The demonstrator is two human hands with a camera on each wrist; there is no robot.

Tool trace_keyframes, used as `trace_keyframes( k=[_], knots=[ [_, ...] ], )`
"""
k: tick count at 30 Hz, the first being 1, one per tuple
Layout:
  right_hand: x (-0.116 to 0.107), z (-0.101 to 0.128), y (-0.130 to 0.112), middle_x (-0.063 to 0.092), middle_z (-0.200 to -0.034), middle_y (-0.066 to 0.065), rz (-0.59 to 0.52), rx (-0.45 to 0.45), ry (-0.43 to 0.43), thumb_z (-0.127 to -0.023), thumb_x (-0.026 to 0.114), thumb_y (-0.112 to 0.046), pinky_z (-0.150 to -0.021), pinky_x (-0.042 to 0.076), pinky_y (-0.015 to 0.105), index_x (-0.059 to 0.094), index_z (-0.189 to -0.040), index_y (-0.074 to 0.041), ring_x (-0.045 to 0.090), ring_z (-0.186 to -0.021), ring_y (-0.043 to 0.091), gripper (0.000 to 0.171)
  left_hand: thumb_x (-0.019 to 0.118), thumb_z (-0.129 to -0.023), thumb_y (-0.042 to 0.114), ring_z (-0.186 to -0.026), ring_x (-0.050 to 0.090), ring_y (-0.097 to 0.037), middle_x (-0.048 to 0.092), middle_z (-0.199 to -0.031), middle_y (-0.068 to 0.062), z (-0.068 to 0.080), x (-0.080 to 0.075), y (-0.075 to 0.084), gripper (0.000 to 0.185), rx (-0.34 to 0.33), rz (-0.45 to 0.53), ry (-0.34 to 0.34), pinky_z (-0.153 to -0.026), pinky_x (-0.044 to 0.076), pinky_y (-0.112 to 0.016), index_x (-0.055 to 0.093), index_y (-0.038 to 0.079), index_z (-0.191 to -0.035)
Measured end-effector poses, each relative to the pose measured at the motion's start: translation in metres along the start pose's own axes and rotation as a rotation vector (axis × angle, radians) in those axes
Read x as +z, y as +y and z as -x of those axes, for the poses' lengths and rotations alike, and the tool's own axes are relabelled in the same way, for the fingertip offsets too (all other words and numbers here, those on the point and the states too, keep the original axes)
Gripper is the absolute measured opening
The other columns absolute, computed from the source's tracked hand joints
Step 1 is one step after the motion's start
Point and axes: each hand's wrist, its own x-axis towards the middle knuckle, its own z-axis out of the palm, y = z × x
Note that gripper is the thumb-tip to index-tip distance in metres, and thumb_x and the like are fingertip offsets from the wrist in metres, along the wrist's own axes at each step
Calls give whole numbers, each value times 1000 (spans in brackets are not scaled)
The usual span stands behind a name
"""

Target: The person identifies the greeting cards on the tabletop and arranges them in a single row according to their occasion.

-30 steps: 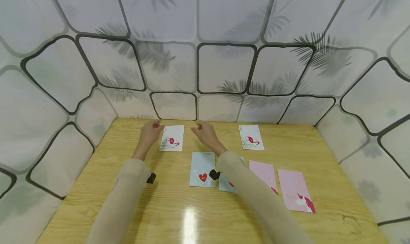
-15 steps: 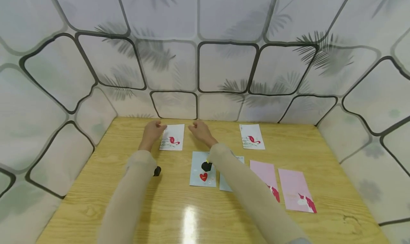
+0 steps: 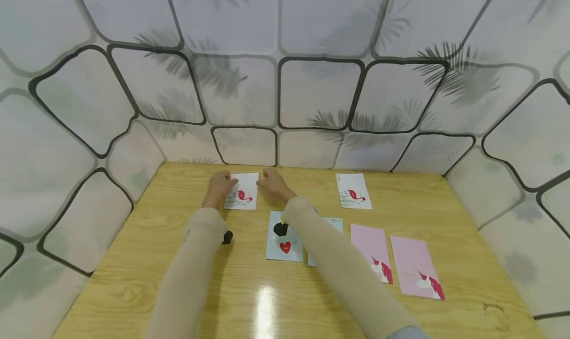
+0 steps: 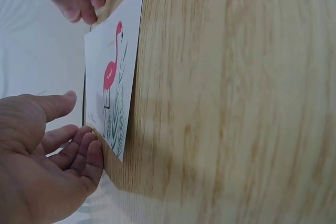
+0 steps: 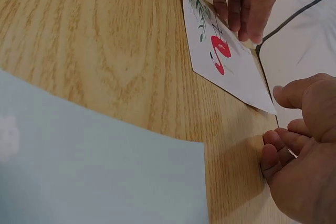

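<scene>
A white card with a pink flamingo [image 3: 242, 192] lies flat near the far edge of the wooden table [image 3: 178, 260]. My left hand [image 3: 228, 181] is at its left side, with relaxed fingertips [image 5: 237, 23] touching the card [image 5: 227, 60]. My right hand [image 3: 263, 179] hovers just off the card's right side, its fingers [image 5: 272, 153] loosely curled and holding nothing. In the left wrist view the card [image 4: 111, 95] lies between my left hand [image 4: 79, 129] and my right hand's fingers [image 4: 79, 9].
A second flamingo card [image 3: 354, 191] lies at the far right. Nearer me are a blue heart card [image 3: 285, 240], another blue card [image 3: 334, 225] partly under my right sleeve, and two pink unicorn cards [image 3: 371, 252] [image 3: 416, 272]. Patterned curtain walls enclose the table.
Both hands have closed in on the flamingo card: the left hand's fingertips now reach its left edge, and the right hand has slid left toward its right edge.
</scene>
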Motion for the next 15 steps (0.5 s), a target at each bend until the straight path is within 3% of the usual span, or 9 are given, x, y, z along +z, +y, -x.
trace_keyframes(
  k=[1, 3, 7, 10, 12, 14, 15],
  knots=[
    [0, 2, -1, 59, -115, 20, 13, 0, 2, -99, 64, -12, -96, 47, 39, 52, -97, 2, 52, -99, 25, 18, 61, -102, 13, -64, 31, -18, 31, -66, -3, 0, 0, 2, 40, -6, 4, -1, -64, 31, -32, 34, 8, -72],
    [-1, 4, -3, 58, -137, 23, 22, -3, 4, -101, 63, -12, -112, 42, 41, 58, -119, 7, 55, -121, 28, 27, 60, -101, 11, -64, 32, -18, 31, -66, -3, 0, 1, 5, 39, -20, 13, -5, -63, 31, -31, 35, 8, -71],
    [0, 3, -2, 51, -147, 27, 0, -35, -5, -101, 62, -10, -116, 38, 43, 48, -143, 12, 47, -138, 37, 50, 59, -101, 8, -66, 35, -18, 34, -68, -4, 0, 0, 9, 37, -29, 7, 5, -65, 33, -30, 36, 8, -72],
    [2, 1, -2, 62, -112, 21, 1, -78, 11, -99, 64, -5, -93, 49, 35, 59, -115, 10, 59, -105, 28, 23, 59, -100, 6, -67, 35, -19, 34, -68, -4, 1, 0, 9, 36, -33, 12, 7, -65, 33, -30, 36, 8, -72],
    [5, 1, -2, 54, -92, 14, -7, -95, 13, -97, 64, -2, -75, 44, 31, 55, -98, 8, 50, -84, 23, 13, 59, -99, 4, -67, 35, -19, 33, -68, -4, 2, 1, 8, 36, -36, 20, 4, -65, 33, -30, 36, 7, -72],
    [7, 2, -4, 46, -86, 15, -32, -100, 5, -98, 62, 0, -69, 36, 31, 50, -94, 9, 41, -78, 22, 16, 60, -99, 3, -69, 36, -20, 33, -69, -5, 2, 2, 8, 35, -38, 13, 5, -65, 33, -30, 36, 7, -73],
    [8, 2, -4, 53, -90, 17, -51, -88, 11, -98, 61, -1, -71, 40, 28, 53, -99, 11, 47, -81, 22, 14, 60, -98, 3, -69, 36, -20, 34, -69, -5, 1, 3, 7, 35, -35, 8, 5, -66, 33, -30, 36, 7, -73]
  ],
)
